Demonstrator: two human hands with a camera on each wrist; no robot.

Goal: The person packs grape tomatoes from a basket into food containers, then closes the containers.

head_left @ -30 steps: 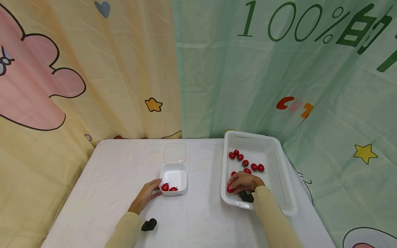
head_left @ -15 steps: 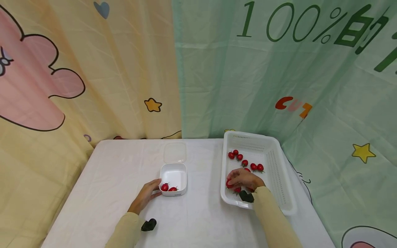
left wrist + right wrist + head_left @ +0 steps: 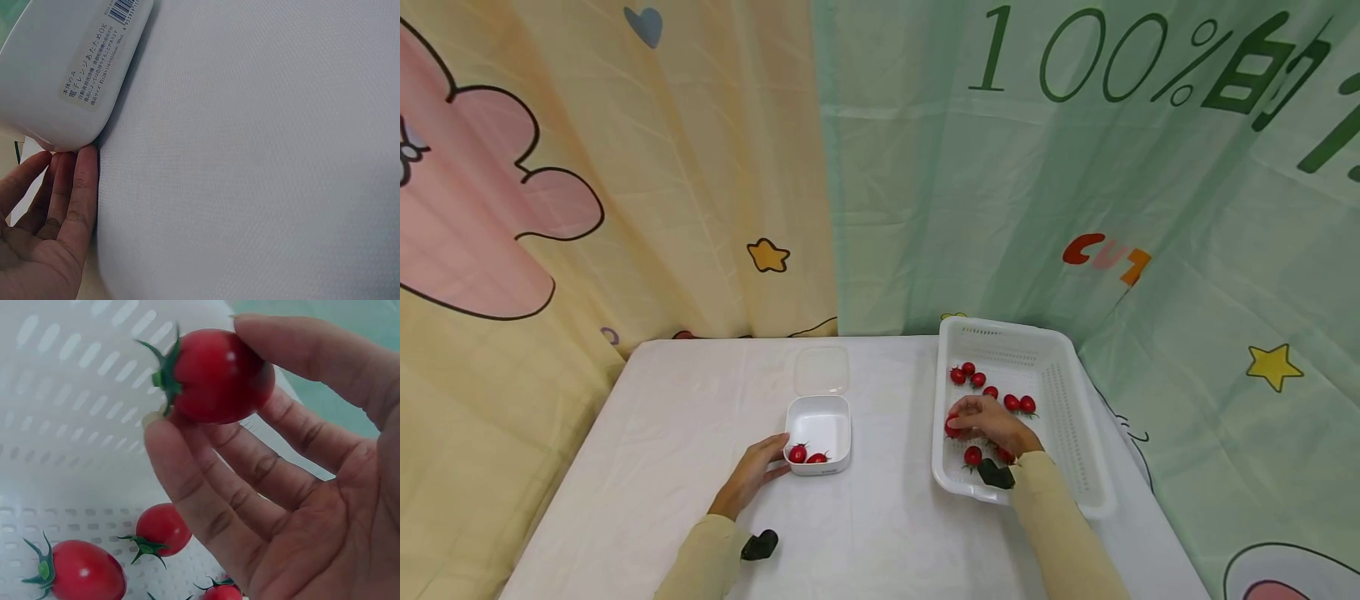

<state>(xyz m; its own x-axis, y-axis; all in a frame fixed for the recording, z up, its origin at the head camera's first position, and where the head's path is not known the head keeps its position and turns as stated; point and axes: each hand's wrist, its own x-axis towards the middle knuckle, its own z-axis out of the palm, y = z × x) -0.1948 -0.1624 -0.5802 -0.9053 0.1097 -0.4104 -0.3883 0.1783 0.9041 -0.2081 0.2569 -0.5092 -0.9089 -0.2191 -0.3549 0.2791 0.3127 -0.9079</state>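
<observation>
My right hand (image 3: 988, 422) pinches a red cherry tomato (image 3: 219, 375) with a green calyx between thumb and fingers, over the white basket (image 3: 1075, 433). Below it in the right wrist view lie other tomatoes, one of them a plump cherry tomato (image 3: 87, 572) on the perforated bottom. My left hand (image 3: 748, 479) touches the left side of a small white square box (image 3: 835, 421) with its fingertips. Two tomatoes (image 3: 797, 453) lie at the box's near left. Seen from the left wrist, the fingers (image 3: 80, 194) are fairly straight against the box's lower corner, below a printed label.
Behind the box lies a clear lid (image 3: 822, 371) on the white-covered table (image 3: 880, 517). More tomatoes (image 3: 1012, 403) are spread over the basket's left half. Printed curtains (image 3: 895, 208) hang at the table's back and sides.
My right hand has lifted slightly and moved toward the back of the basket with the cherry tomato, uncovering tomatoes near the front. The left hand and the box have stayed put.
</observation>
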